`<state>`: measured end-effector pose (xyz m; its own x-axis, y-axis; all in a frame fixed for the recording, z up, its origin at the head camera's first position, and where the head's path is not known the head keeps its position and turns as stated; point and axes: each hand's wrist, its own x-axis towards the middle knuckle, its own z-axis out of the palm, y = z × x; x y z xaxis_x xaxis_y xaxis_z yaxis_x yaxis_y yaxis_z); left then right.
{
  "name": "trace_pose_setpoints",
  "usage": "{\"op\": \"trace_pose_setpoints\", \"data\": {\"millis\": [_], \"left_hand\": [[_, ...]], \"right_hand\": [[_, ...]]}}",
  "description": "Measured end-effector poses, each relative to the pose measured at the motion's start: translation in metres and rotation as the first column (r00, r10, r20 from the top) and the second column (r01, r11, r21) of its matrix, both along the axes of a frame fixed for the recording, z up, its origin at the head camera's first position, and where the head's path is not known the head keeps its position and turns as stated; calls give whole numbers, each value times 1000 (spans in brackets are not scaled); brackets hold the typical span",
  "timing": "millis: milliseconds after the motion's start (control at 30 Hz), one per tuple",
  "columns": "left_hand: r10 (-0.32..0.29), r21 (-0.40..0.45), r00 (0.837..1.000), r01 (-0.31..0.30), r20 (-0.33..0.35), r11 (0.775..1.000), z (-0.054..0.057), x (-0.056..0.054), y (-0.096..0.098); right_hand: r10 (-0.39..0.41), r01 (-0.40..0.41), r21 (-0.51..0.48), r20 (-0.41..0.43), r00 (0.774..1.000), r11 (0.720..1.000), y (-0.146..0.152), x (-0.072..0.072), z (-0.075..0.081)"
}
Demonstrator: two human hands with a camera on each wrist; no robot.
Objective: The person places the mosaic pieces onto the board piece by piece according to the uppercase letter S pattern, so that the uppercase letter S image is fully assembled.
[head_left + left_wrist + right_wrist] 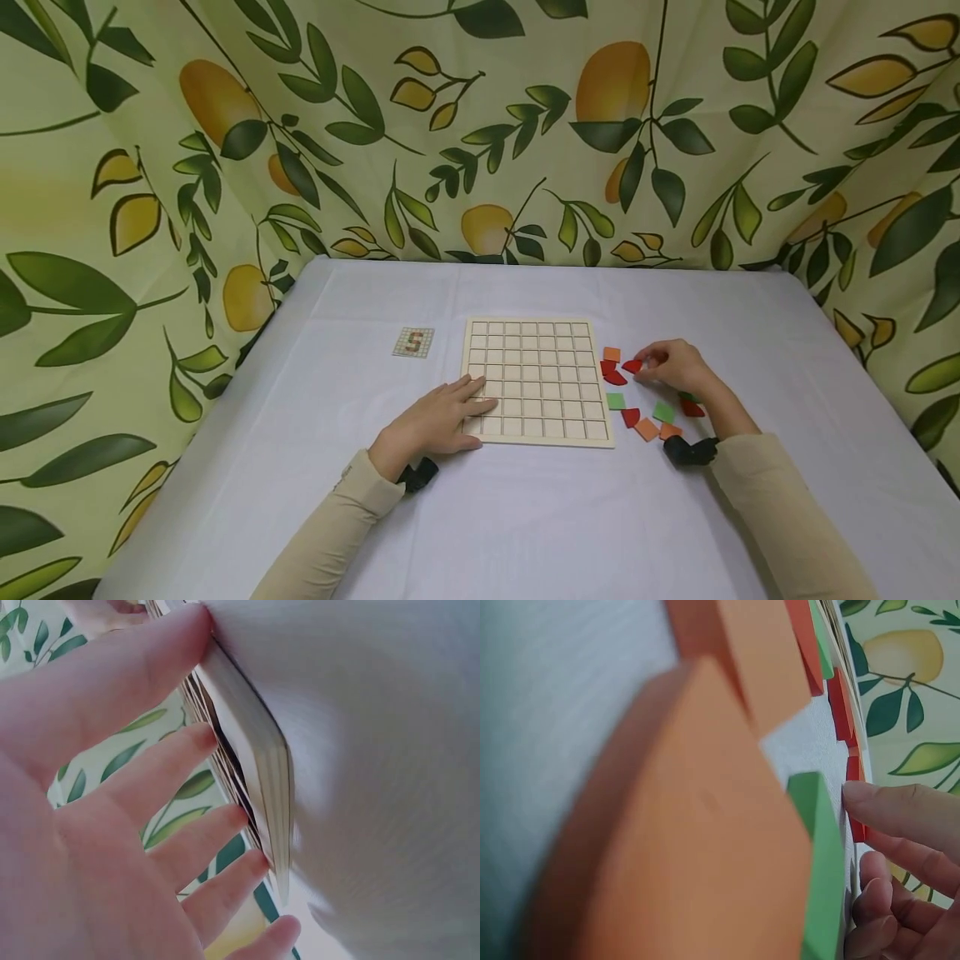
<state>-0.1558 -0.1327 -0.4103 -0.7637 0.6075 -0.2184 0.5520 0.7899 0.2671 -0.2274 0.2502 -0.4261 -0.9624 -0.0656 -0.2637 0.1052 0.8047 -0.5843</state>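
Note:
A square wooden grid board (546,392) lies flat on the table. My left hand (441,417) rests on its lower left part, fingers spread and extended; the left wrist view shows the fingertips along the edge of the board (271,780). Just right of the board, my right hand (678,365) pinches a red quarter-round tile (632,366) between thumb and finger, low at the tabletop. In the right wrist view this red tile (854,769) is partly covered by the fingers. Around that hand lie more red tiles (631,417), orange square tiles (647,429) and green square tiles (663,412).
A small pattern card (413,342) with an S-like figure in a grid lies left of the board. White cloth covers the table (525,517). A leaf-and-fruit patterned curtain (525,125) hangs behind. Under my right wrist, some tiles are partly hidden.

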Motion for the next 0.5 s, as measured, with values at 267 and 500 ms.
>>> {"op": "trace_pose_setpoints", "data": {"millis": [267, 500], "left_hand": [[-18, 39, 1000, 17, 16, 999, -3, -1, -1], [-9, 56, 999, 6, 52, 998, -3, -2, 2]], "right_hand": [[-5, 5, 2, -7, 1000, 1000, 1, 2, 0], [-33, 33, -18, -43, 999, 999, -3, 5, 1]]}}
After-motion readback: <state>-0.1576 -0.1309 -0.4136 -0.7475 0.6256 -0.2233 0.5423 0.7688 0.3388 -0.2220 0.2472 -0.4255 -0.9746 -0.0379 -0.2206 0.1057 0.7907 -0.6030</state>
